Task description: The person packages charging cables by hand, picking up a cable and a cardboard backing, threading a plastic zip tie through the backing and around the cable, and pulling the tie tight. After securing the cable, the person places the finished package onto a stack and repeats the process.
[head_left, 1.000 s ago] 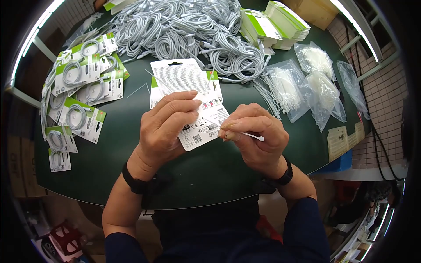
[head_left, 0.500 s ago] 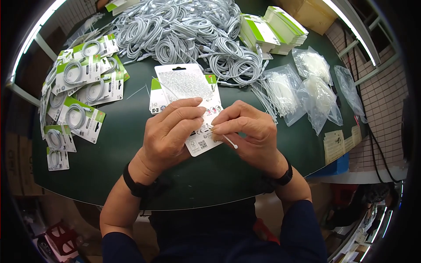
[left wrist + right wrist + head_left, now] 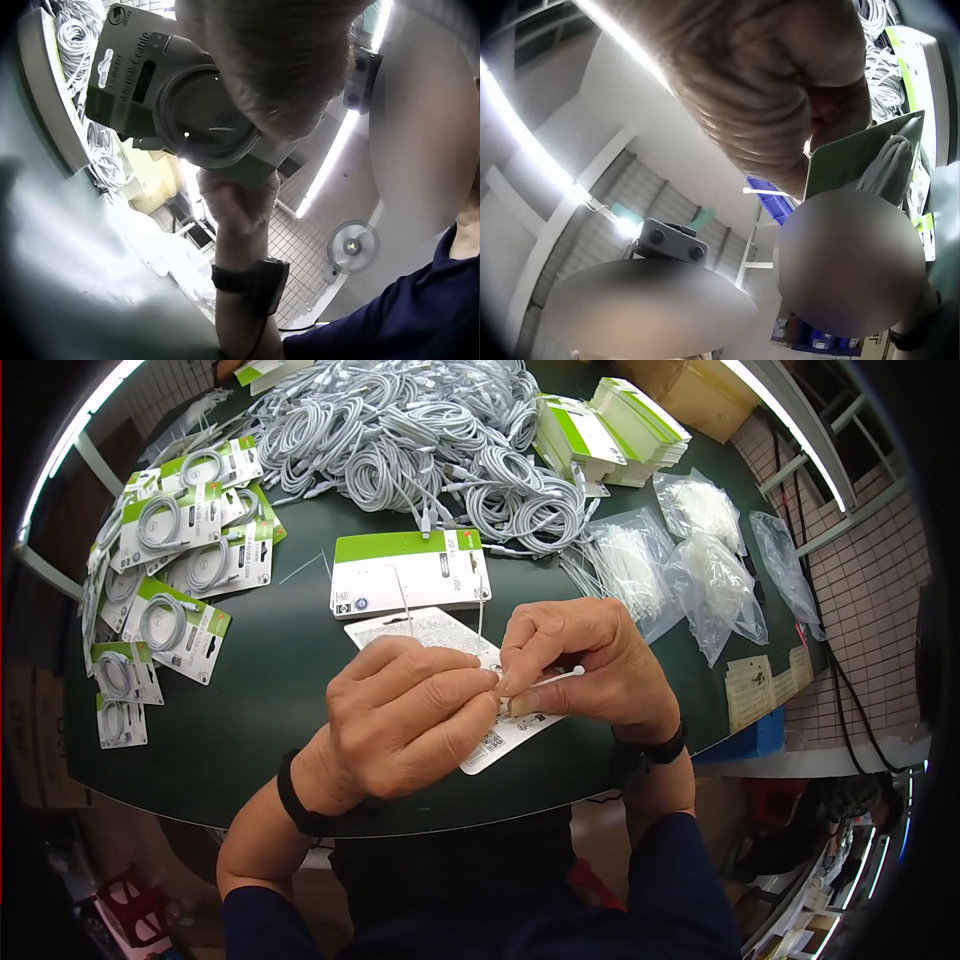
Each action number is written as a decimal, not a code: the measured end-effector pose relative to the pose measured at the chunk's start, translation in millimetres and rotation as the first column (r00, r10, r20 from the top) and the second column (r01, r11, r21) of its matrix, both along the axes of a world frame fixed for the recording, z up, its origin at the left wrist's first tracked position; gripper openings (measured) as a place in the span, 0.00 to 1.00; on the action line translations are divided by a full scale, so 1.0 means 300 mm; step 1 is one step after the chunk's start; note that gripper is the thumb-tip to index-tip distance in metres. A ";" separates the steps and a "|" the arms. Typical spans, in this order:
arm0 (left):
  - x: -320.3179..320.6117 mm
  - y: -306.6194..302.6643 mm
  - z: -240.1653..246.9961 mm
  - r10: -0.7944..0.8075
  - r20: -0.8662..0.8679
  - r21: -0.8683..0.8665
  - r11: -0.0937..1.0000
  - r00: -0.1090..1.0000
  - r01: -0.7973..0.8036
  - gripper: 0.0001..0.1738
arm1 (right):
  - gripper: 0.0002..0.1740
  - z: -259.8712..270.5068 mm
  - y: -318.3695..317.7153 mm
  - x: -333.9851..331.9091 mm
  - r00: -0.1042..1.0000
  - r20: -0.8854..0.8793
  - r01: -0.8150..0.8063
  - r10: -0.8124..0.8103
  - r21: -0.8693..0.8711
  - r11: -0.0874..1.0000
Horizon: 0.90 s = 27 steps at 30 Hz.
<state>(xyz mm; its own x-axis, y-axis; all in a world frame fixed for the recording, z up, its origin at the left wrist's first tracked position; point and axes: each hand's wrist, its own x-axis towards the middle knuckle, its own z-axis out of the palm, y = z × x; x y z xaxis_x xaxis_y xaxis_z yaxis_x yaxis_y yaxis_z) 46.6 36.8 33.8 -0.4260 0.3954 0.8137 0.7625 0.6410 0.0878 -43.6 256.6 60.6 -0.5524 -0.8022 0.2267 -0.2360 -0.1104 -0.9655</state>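
Note:
A printed cardboard cable card (image 3: 515, 742) is between both hands, its text side up in the head view. In the left wrist view a coiled light grey cable (image 3: 163, 129) lies against the card's other face. My left hand (image 3: 410, 705) grips the card from the left, fingertips bent over its middle and meeting those of the right hand. My right hand (image 3: 595, 660) pinches a white cable tie (image 3: 562, 678) against the card, its head end sticking out to the right. Another thin cable tie (image 3: 403, 592) stands up past the card's top edge. Fingers hide the tie's inner end.
Behind the hands lies a flat green-and-white card stack (image 3: 400, 575). A heap of coiled cables (image 3: 390, 435) fills the back. Carded cables (image 3: 175, 628) pile up at left. At right are bags of cable ties (image 3: 635, 565) and taller card stacks (image 3: 640, 425).
The card has come down and nearer the body, uncovering the stack behind it. My left fingers have slid right to meet the right hand, which still pinches the cable tie.

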 end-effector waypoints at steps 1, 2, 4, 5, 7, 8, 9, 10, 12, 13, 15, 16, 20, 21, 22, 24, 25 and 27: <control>-0.004 0.013 -0.013 -0.048 0.017 0.079 0.996 0.999 0.046 0.12 | 0.09 -0.001 -0.004 0.002 0.997 0.075 -0.015 0.017 -0.024 1.000; -0.007 0.026 -0.026 -0.097 0.031 0.158 0.983 0.995 0.091 0.10 | 0.08 -0.004 -0.006 0.002 0.988 0.148 -0.029 0.036 -0.049 0.998; -0.007 0.043 -0.033 -0.148 0.050 0.235 0.963 0.988 0.132 0.08 | 0.07 -0.021 -0.009 -0.007 0.981 0.186 -0.044 0.059 -0.083 0.996; -0.005 0.048 -0.034 -0.188 0.114 0.310 0.940 0.975 0.145 0.07 | 0.07 -0.032 -0.012 -0.011 0.972 0.218 -0.062 0.086 -0.116 0.991; 0.000 0.050 -0.033 -0.274 0.231 0.454 0.879 0.934 0.146 0.05 | 0.07 -0.041 -0.017 -0.009 0.961 0.254 -0.076 0.115 -0.155 0.985; 0.005 0.044 -0.029 -0.273 0.237 0.451 0.881 0.932 0.143 0.05 | 0.07 -0.032 -0.021 -0.005 0.931 0.364 0.064 0.012 -0.195 0.979; 0.011 0.034 -0.022 -0.239 0.351 0.517 0.855 0.905 0.025 0.06 | 0.08 -0.021 -0.025 -0.001 0.877 0.473 0.204 -0.081 -0.215 0.955; 0.017 0.023 -0.014 -0.212 0.458 0.566 0.819 0.863 -0.099 0.08 | 0.08 -0.016 -0.029 0.000 0.802 0.575 0.339 -0.160 -0.217 0.916; 0.012 0.016 -0.013 -0.189 0.556 0.598 0.768 0.809 -0.231 0.09 | 0.09 -0.055 -0.032 -0.003 0.864 0.417 0.408 -0.283 -0.247 0.879; -0.008 0.017 -0.022 -0.330 0.540 0.729 0.643 0.774 -0.235 0.11 | 0.11 -0.081 -0.032 -0.005 0.879 0.246 0.469 -0.408 -0.290 0.834; -0.046 0.017 -0.045 -0.586 0.420 0.905 0.328 0.693 -0.271 0.14 | 0.12 -0.089 -0.040 -0.012 0.852 0.070 0.508 -0.518 -0.344 0.789; -0.053 0.013 -0.057 -0.582 0.418 0.906 0.324 0.697 -0.272 0.14 | 0.12 -0.087 -0.046 -0.016 0.801 -0.259 0.441 -0.539 -0.355 0.825; -0.065 0.006 -0.088 -0.660 0.404 0.913 0.252 0.633 -0.320 0.16 | 0.16 -0.108 -0.080 -0.007 0.384 -0.831 0.313 -0.403 -0.293 0.903; -0.064 0.011 -0.089 -0.665 0.407 0.912 0.256 0.627 -0.320 0.15 | 0.17 -0.124 -0.094 0.001 0.329 -0.865 0.308 -0.380 -0.282 0.909; -0.064 0.016 -0.090 -0.670 0.408 0.911 0.258 0.621 -0.320 0.15 | 0.19 -0.134 -0.102 0.007 0.271 -0.895 0.303 -0.354 -0.270 0.914; -0.064 0.021 -0.092 -0.675 0.401 0.914 0.252 0.619 -0.317 0.15 | 0.19 -0.141 -0.110 0.014 0.259 -0.896 0.318 -0.360 -0.273 0.908; -0.063 0.023 -0.093 -0.671 0.410 0.911 0.271 0.618 -0.310 0.15 | 0.20 -0.143 -0.113 0.015 0.248 -0.895 0.335 -0.371 -0.280 0.900; -0.062 0.025 -0.095 -0.661 0.428 0.904 0.308 0.617 -0.297 0.15 | 0.21 -0.148 -0.117 0.010 0.237 -0.896 0.347 -0.375 -0.282 0.894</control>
<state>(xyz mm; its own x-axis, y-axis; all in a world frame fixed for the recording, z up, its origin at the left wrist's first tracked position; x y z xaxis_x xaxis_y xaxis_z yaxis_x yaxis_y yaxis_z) 28.2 44.2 5.4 -0.9733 -0.1541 0.1699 0.2160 -0.3666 0.9050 -40.7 221.3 16.1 -0.2035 -0.5660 0.7989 -0.9703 0.2257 -0.0873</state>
